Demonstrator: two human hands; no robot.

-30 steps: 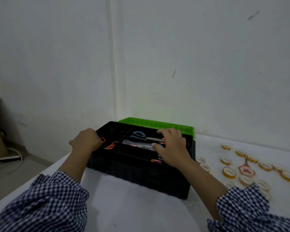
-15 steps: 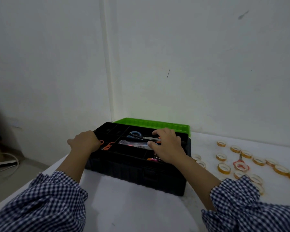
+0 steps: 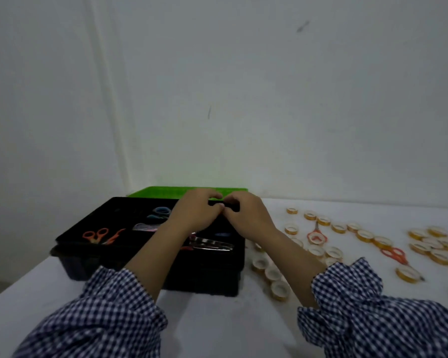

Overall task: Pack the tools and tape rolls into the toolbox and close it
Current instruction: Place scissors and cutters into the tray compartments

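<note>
The black toolbox stands open on the white table, its green lid lying flat behind it. A black insert tray sits on top and holds small orange scissors, blue-handled scissors and a metal tool. My left hand and my right hand meet over the middle of the tray. Each curls its fingers round the tray's black handle. Several yellow tape rolls lie loose on the table to the right.
Among the rolls lie one pair of orange scissors and another. More rolls crowd close to the box's right side. White walls meet in a corner behind the box. The table's left edge falls away beside the box.
My left hand left the box's left rim and came to the middle. My right hand rose out of the tray's compartments. Both now grip the tray handle.
</note>
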